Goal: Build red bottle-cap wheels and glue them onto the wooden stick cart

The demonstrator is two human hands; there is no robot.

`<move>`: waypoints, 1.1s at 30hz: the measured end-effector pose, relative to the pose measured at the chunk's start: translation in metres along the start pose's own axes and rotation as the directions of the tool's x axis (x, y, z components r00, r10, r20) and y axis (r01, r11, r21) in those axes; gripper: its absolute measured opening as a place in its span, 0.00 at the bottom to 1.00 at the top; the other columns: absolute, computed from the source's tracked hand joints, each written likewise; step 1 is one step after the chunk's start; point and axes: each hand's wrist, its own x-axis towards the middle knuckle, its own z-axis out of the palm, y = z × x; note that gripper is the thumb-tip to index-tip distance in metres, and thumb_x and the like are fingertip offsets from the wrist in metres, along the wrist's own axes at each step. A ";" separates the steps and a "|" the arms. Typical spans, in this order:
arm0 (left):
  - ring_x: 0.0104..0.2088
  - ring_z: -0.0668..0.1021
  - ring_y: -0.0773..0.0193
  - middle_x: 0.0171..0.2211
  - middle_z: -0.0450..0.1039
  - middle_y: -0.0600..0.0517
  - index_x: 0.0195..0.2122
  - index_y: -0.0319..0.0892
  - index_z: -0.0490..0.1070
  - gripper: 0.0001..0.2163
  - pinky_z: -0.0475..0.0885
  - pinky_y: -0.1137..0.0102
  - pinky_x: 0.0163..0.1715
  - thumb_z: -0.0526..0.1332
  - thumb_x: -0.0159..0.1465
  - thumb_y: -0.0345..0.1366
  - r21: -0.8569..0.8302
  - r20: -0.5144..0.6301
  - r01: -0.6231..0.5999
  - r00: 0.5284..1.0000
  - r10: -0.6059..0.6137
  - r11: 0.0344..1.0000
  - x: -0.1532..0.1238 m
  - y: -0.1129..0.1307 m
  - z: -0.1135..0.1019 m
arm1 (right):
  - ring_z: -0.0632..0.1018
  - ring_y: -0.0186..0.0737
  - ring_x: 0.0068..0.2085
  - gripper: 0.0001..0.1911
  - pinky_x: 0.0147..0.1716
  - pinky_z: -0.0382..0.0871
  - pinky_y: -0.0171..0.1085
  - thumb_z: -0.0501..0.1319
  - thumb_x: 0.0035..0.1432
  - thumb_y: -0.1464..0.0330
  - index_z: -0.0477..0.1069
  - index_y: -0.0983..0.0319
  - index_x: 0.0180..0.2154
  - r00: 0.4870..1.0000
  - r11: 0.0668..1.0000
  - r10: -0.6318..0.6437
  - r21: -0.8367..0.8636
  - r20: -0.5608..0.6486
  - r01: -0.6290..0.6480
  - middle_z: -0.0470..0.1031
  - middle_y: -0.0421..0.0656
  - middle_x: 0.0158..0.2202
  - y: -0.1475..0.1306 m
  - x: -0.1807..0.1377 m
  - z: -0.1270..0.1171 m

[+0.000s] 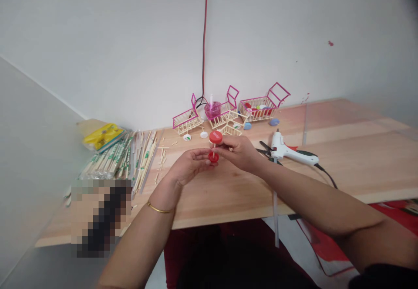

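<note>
Between my two hands is a small piece made of two red bottle caps joined by a short wooden stick. My left hand (192, 164) has its fingers closed about the lower red cap (214, 158). My right hand (240, 151) pinches near the upper red cap (215, 137), which faces up. Just behind my hands stand small stick-built carts with pink-edged rims and handles: a left cart (187, 122), a middle cart (225, 114) and a right cart (259, 109) holding several coloured caps.
A white glue gun (290, 150) lies to the right, its cord trailing off, beside dark scissors (265, 147). Packed chopsticks (107, 162) and a yellow bag (103, 136) lie at the left. Cut stick bits (162, 156), a white cap (187, 137) and a blue cap (274, 122) lie about.
</note>
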 end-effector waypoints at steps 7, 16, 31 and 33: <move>0.37 0.80 0.61 0.37 0.79 0.45 0.43 0.35 0.75 0.18 0.73 0.66 0.41 0.70 0.50 0.25 0.008 0.002 -0.008 1.000 0.008 1.000 0.000 -0.001 -0.001 | 0.71 0.33 0.28 0.08 0.29 0.61 0.32 0.62 0.58 0.65 0.72 0.62 0.29 1.000 1.000 -0.007 -0.002 -0.002 0.007 0.74 0.40 0.27 0.002 -0.001 0.002; 0.35 0.80 0.62 0.36 0.79 0.45 0.45 0.34 0.74 0.21 0.73 0.68 0.41 0.71 0.48 0.25 0.009 -0.001 0.009 1.000 -0.009 1.000 0.000 -0.001 0.001 | 0.68 0.31 0.26 0.08 0.26 0.59 0.32 0.61 0.58 0.66 0.71 0.62 0.28 1.000 1.000 -0.004 -0.018 0.000 0.004 0.73 0.39 0.26 0.002 0.001 0.003; 0.35 0.80 0.62 0.36 0.79 0.45 0.47 0.36 0.72 0.24 0.72 0.66 0.42 0.71 0.48 0.25 0.025 0.014 -0.008 1.000 0.007 1.000 0.001 -0.002 -0.003 | 0.67 0.31 0.26 0.07 0.27 0.58 0.32 0.60 0.58 0.68 0.72 0.62 0.28 0.996 0.998 0.026 -0.064 0.085 -0.020 0.71 0.39 0.25 0.000 0.001 0.001; 0.35 0.80 0.63 0.36 0.78 0.46 0.49 0.37 0.72 0.26 0.72 0.67 0.41 0.72 0.47 0.25 0.034 0.022 -0.013 1.000 0.012 0.999 0.001 -0.004 -0.004 | 0.67 0.31 0.26 0.06 0.26 0.58 0.32 0.61 0.58 0.69 0.72 0.62 0.28 0.996 0.998 0.032 -0.065 0.084 -0.026 0.71 0.38 0.24 0.000 0.001 0.001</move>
